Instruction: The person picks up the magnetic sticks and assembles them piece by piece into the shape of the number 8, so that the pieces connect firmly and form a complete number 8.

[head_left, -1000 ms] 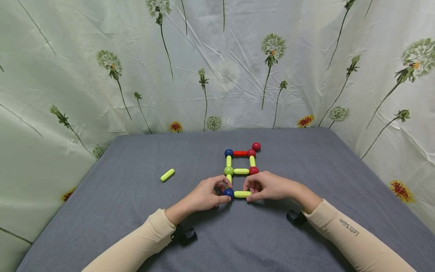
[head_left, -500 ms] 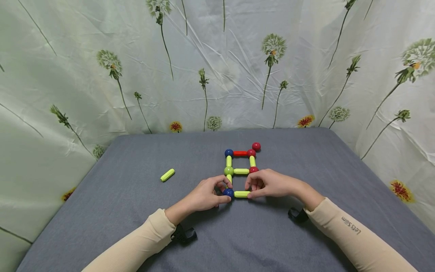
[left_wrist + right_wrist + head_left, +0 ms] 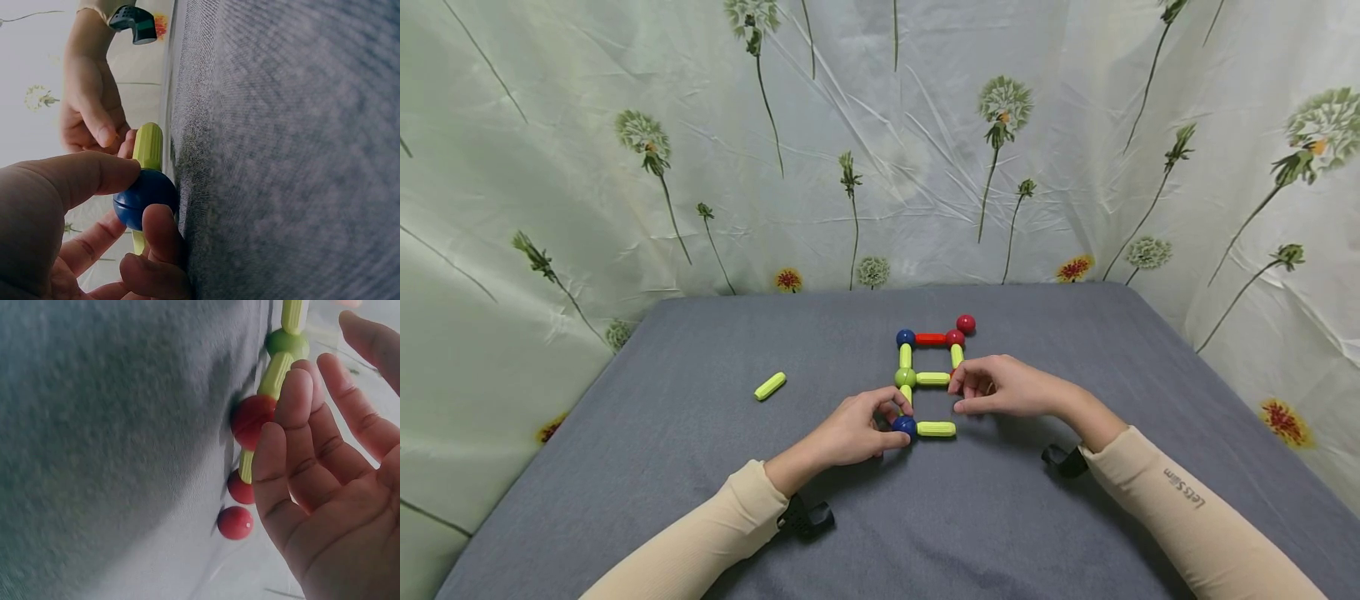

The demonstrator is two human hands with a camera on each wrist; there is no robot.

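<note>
My left hand pinches a dark blue ball between thumb and fingers at the near corner of a stick-and-ball frame. From that ball a ribbed yellow-green stick points right with its far end free. Another yellow-green stick runs back to a green ball, which is joined by a stick to a red ball. My right hand hovers beside that red ball with loosely bent fingers and nothing between them. It partly covers the red ball in the head view.
At the frame's far side, a red stick links a blue ball and a red ball. A loose red ball sits just behind. One yellow-green stick lies apart on the grey cloth. A floral curtain hangs behind.
My right hand has let go of the near yellow-green stick's free end and moved back and to the right, toward the red ball. My left hand stays on the blue ball.
</note>
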